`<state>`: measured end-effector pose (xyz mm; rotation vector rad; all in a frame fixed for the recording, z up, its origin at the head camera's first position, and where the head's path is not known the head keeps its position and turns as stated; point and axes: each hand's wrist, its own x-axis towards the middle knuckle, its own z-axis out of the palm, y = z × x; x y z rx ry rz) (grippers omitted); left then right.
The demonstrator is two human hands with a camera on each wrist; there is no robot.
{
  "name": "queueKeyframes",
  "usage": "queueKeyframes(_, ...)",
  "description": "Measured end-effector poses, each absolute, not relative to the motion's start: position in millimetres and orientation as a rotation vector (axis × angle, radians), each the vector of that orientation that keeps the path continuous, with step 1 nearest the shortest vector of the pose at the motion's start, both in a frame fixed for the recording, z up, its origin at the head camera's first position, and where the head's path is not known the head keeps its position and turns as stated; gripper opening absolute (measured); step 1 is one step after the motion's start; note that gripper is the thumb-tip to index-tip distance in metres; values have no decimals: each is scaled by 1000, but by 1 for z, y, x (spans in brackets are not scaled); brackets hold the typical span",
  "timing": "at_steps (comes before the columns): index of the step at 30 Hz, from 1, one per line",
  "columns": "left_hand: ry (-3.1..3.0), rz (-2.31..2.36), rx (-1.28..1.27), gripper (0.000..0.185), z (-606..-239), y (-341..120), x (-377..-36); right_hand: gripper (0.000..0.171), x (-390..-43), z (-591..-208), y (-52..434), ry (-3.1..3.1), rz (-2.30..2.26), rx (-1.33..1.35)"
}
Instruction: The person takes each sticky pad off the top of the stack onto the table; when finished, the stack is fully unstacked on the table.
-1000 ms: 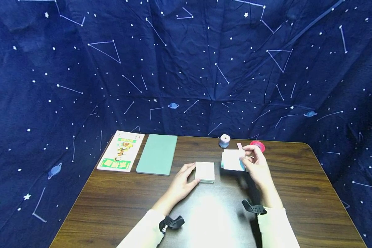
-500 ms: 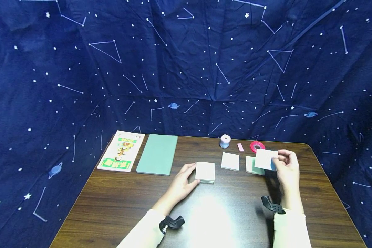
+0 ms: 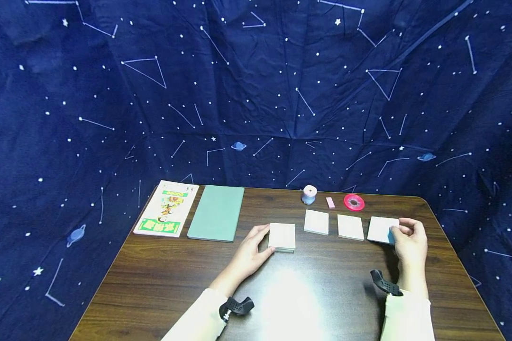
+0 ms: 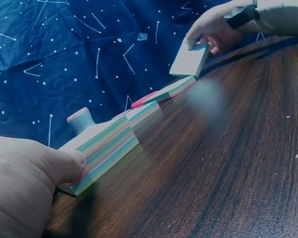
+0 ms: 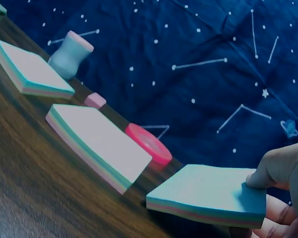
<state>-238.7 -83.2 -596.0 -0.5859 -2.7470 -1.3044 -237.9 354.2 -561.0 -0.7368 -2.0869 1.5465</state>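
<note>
A thick stack of pastel sticky notes (image 3: 282, 236) lies mid-table. My left hand (image 3: 264, 240) holds its left edge, and the thumb (image 4: 64, 167) presses on the stack's side (image 4: 102, 148). My right hand (image 3: 398, 232) pinches a thinner pad (image 3: 381, 229) at its right corner and holds it tilted, low over the table at the right. The thumb (image 5: 275, 167) lies on the pad's blue top (image 5: 208, 191). Two more pads (image 3: 316, 221) (image 3: 350, 227) lie flat in a row between the stack and the held pad.
Behind the row stand a pale spool (image 3: 309, 194), a small pink block (image 3: 330, 202) and a red tape roll (image 3: 353, 202). A picture book (image 3: 167, 208) and a green notebook (image 3: 216, 212) lie at the back left. The wooden table (image 3: 162, 284) is backed by a star-printed blue cloth.
My right hand moved right along the row. It left a second pad flat on the table and lowered another pad near the right edge. The left hand stayed on the stack.
</note>
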Motion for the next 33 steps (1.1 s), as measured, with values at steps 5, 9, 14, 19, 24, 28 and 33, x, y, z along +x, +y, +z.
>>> queueKeyframes(5,-2738,-1312,-583,70,-597,-83,-239,50,-237,-567,359,-2210,1451,-776)
queueKeyframes(9,-2758,-1310,-563,70,-598,-83,-241,57,-239,-572,361,-2321,1372,-751)
queueKeyframes(14,-2742,-1314,-571,70,-596,-82,-240,56,-240,-578,362,-2404,1256,-760)
queueKeyframes(19,-2714,-1307,-594,69,-596,-82,-240,56,-241,-580,360,-2404,1201,-742)
queueKeyframes(24,-2729,-1306,-591,69,-597,-83,-240,51,-243,-583,361,-2404,1142,-710)
queueKeyframes(28,-2746,-1298,-586,70,-596,-83,-239,50,-243,-582,361,-2382,1166,-746)
queueKeyframes(33,-2724,-1303,-602,70,-598,-83,-240,43,-243,-576,356,-2314,1166,-771)
